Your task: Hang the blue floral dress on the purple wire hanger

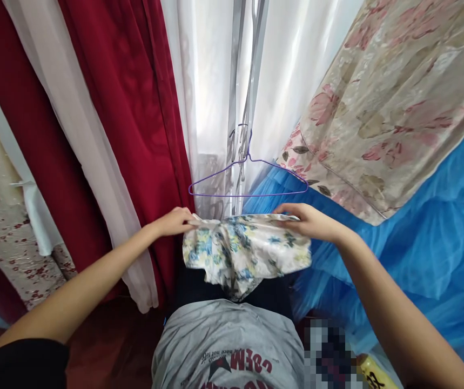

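A pair of white shorts (248,248) with a blue and yellow flower print is stretched between my hands in front of my body. My left hand (177,221) pinches the left end of the waistband. At the other end, my right hand (302,220) grips the waistband, thumb and fingers closed on the cloth. Just beyond the shorts, a bare purple wire hanger (249,194) hangs by its hook from a metal stand (237,81). The shorts and the hanger look apart.
Red curtains (122,108) and a pale sheer cloth hang on the left. White curtains (207,70) are behind the stand. On the right hang a pink-flowered beige cloth (402,108) and blue gauzy fabric (418,259). A yellow object (371,370) lies low at the right.
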The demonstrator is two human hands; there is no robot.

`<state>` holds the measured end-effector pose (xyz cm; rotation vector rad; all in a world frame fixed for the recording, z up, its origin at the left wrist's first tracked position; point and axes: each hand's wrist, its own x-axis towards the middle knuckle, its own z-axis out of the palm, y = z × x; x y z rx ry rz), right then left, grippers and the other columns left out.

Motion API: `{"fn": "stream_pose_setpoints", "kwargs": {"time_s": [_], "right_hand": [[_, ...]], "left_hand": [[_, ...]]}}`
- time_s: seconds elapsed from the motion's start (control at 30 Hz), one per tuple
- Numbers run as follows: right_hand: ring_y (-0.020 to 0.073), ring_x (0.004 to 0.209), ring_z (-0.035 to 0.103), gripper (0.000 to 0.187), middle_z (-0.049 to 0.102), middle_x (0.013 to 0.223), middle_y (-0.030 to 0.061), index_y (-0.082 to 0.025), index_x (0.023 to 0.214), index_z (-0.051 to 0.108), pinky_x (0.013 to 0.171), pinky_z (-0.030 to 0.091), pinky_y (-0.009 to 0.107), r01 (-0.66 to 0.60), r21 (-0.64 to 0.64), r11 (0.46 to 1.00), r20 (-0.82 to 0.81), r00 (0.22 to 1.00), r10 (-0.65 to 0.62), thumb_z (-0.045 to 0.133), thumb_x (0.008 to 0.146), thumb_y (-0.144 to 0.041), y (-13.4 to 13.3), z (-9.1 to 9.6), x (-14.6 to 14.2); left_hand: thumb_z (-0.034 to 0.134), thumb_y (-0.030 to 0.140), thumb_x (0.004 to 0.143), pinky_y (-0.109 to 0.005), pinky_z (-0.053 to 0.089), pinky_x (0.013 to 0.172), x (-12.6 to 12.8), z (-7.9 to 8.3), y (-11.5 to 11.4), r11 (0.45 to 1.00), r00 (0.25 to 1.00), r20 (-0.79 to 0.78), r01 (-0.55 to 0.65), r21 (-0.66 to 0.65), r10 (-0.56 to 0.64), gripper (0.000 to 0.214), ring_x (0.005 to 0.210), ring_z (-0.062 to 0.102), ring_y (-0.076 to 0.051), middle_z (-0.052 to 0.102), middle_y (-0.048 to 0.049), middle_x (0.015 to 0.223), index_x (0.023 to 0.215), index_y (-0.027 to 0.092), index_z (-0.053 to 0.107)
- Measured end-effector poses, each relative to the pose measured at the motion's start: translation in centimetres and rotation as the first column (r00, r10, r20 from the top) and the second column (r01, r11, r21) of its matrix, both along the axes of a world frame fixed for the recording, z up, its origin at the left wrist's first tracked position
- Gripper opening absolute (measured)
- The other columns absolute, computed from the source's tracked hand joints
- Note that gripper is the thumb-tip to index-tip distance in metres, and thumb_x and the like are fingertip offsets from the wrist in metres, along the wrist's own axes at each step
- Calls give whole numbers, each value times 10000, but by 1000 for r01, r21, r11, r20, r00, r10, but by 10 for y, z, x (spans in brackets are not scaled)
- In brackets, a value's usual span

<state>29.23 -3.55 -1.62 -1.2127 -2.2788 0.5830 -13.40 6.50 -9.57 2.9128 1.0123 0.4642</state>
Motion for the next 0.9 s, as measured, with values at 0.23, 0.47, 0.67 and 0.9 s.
{"fn": "stream_pose_setpoints", "kwargs": {"time_s": [0.23, 0.47, 0.67, 0.9], "right_hand": [[256, 901, 646, 323, 726, 962, 110, -148, 1000, 683, 803, 481, 340, 297, 275, 914, -164, 951, -260, 580, 901, -439, 97, -44, -29], [133, 612, 381, 398, 418, 593, -37, -212, 648, 413, 601, 278, 284, 343, 244, 907, -229, 929, -290, 546, 900, -491, 90, -56, -33], [135, 585, 389, 379, 429, 569, -32, -214, 626, 410, 590, 245, 296, 367, 188, 911, -212, 921, -328, 567, 878, -449, 74, -55, -52], [145, 578, 450, 372, 523, 567, -9, -211, 629, 453, 580, 268, 285, 376, 92, 922, -264, 902, -342, 606, 863, -457, 59, -49, -53]], "left_hand": [[513, 444, 949, -506, 331, 1039, -19, 79, 34, 921, 950, -21, -297, 254, 312, 319, 1199, 513, -308, 724, -83, 1234, 1045, 239, 738], [523, 326, 913, -608, 234, 1112, -11, 93, 3, 859, 957, -4, -259, 443, 291, 305, 1264, 480, -356, 711, -94, 1297, 1085, 241, 760], [553, 336, 874, -662, 249, 1083, -21, 101, -16, 841, 943, 59, -321, 435, 329, 274, 1327, 463, -401, 714, -69, 1310, 1018, 271, 776], [538, 395, 892, -644, 217, 1187, -25, 98, -27, 822, 939, 99, -337, 459, 329, 293, 1350, 494, -363, 713, -57, 1313, 1040, 285, 765]]}}
